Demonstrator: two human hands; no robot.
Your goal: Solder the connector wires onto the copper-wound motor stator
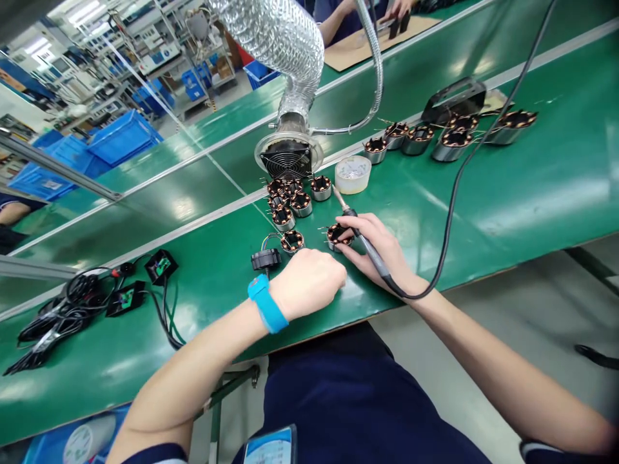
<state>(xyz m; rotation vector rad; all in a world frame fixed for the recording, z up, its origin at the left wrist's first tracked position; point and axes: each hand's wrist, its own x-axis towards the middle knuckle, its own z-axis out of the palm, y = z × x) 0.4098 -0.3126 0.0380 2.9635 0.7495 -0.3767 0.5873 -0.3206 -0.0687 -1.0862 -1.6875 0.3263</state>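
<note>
From my distant seat I am watching the right hand [387, 246] holding the soldering iron [370, 250] in a pen-like grip. Beneath it, the copper-wound ring [331, 241] is sitting on the green bench [532, 193], just left of that hand; the thumb and a fingertip are reaching its right side and appear to be touching it. The right hand is clearly the nearer one.

The left hand [310, 283] is lying nearer the body, to the ring's lower left, and is curling knuckles-up. Its fingertips are hiding from me, so I cannot tell whether it is gripping anything.

The ring is standing with its open end up, so its axis is running roughly upright, and its loose wire ends are sticking out leftward. The iron's long axis is slanting from the right wrist away from the body and leftward. Its tip is passing over and beyond the ring, pointing into the gap between the pale cup [355, 185] and a second ring [320, 189]. From the iron's rear end, the black cable [451, 209] is looping beneath the wrist's edge and rising off to the right.
</note>
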